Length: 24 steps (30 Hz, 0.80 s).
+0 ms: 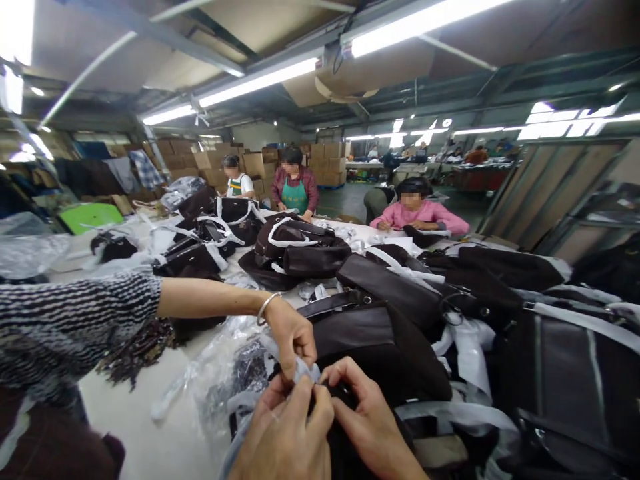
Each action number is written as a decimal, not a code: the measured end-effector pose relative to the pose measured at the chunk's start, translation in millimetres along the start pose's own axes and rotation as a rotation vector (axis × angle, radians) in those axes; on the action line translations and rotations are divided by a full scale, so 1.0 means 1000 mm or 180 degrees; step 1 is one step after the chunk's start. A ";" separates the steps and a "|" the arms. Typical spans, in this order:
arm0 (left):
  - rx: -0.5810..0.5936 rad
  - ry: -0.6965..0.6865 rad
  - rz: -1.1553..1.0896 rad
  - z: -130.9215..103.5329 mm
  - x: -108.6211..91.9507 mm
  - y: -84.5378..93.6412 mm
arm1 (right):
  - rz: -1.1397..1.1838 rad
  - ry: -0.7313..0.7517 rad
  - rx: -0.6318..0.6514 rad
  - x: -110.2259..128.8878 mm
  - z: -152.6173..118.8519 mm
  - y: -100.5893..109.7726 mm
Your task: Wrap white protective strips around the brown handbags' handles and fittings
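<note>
My left hand (287, 433) and my right hand (367, 417) meet at the bottom centre over a dark brown bag (380, 347). The fingers of my left hand pinch a white wrapping strip (306, 371). The thumb and fingers of my right hand close on the bag's dark strap (345, 395) right beside it. A co-worker's hand (293, 337) with a silver bangle reaches in from the left in a striped sleeve (75, 313). It pinches the same white strip just above my fingers. What lies under my palms is hidden.
Several dark bags with white-wrapped handles (295, 250) are piled across the white table (145, 440). Crumpled clear plastic (225, 373) lies left of my hands. Three people (417, 210) sit at the far side. Cardboard boxes (325, 163) are stacked behind them.
</note>
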<state>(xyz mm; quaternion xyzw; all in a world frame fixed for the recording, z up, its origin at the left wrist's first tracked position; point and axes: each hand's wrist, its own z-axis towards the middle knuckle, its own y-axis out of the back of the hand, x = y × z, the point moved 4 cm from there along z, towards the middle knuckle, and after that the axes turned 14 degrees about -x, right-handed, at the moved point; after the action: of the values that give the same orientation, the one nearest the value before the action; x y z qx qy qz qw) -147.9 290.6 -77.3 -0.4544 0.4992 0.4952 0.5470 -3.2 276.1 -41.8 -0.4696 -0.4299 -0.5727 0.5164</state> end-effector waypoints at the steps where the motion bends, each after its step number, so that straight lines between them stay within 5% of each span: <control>1: -0.0052 -0.0371 0.0497 -0.002 -0.006 0.002 | -0.0004 -0.0031 -0.0011 0.001 0.001 0.000; 5: -0.0055 -0.1578 0.2081 -0.026 -0.028 0.007 | -0.0110 -0.0066 -0.0040 0.002 0.003 0.000; 10: -0.0248 -0.2312 0.2189 -0.046 -0.047 0.012 | -0.0162 0.0011 -0.0035 -0.001 0.004 0.000; 17: -0.0181 -0.4511 0.4321 -0.053 -0.052 -0.016 | -0.0251 0.0041 -0.0008 -0.003 0.006 -0.005; 21: 0.0058 -0.4678 0.4685 -0.055 -0.055 -0.018 | -0.0317 0.0137 -0.0068 -0.001 0.009 -0.008; 24: 0.1094 -0.4206 0.4316 -0.022 -0.069 -0.010 | -0.0322 0.0213 -0.0019 0.003 0.011 -0.006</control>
<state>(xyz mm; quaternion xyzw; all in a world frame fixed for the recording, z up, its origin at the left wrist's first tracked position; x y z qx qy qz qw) -141.1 262.0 -10.6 0.3879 0.3126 0.7821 0.3743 -8.4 286.6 -37.3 -0.4294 -0.4339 -0.6148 0.4994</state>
